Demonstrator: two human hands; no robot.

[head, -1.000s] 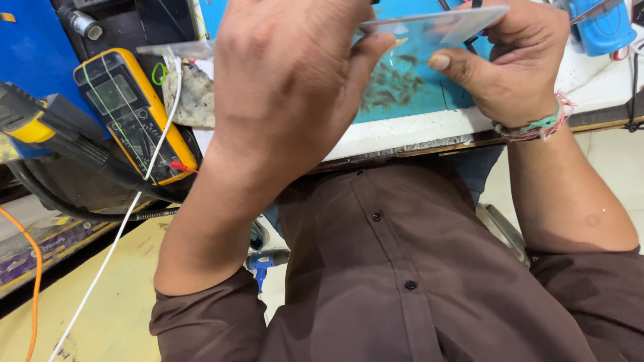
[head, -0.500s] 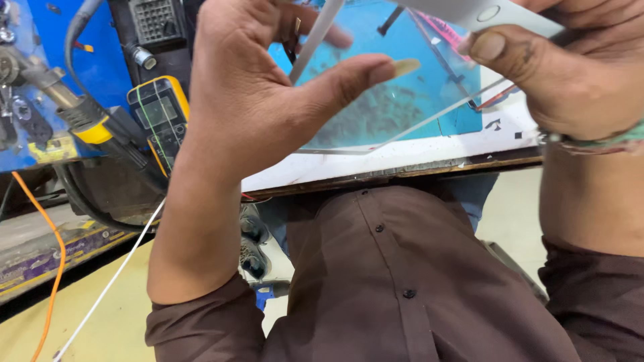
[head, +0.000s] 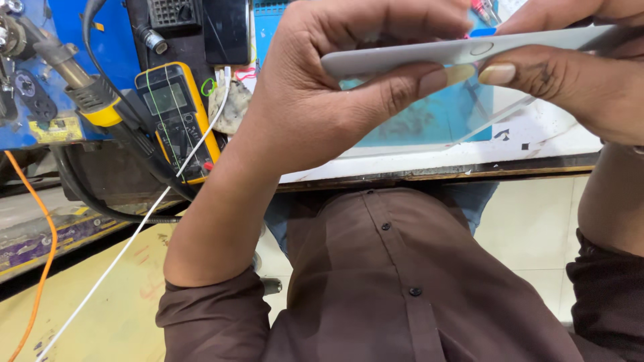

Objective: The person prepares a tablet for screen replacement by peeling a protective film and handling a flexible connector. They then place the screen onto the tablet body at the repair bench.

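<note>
We hold a thin white phone [head: 463, 53] edge-on between both hands, up close to the camera and above the bench [head: 429, 164]. Our left hand [head: 322, 94] is closed around its left end, fingers curled over the top edge and the thumb pressed flat along the underside. Our right hand [head: 577, 74] pinches the right part, its thumb meeting the left thumb tip to tip beneath the slab. The phone is a slim, smooth, matte pale slab with rounded corners; a small round button ring shows near its middle.

Below it lies a blue mat [head: 429, 121], scuffed with dark smears, on a white board whose front edge is worn wood. A thin clear strip [head: 496, 121] slants across the mat; what it is we cannot tell.

To the left lies a meter [head: 176, 117] with a yellow rubbery case and a grey screen, beside a hot-air wand [head: 80, 80] with a metal nozzle and a yellow collar on a black hose. A white wire [head: 134, 234] and an orange wire [head: 40, 255] run down toward the floor. Our brown buttoned shirt [head: 402, 288] fills the lower view.
</note>
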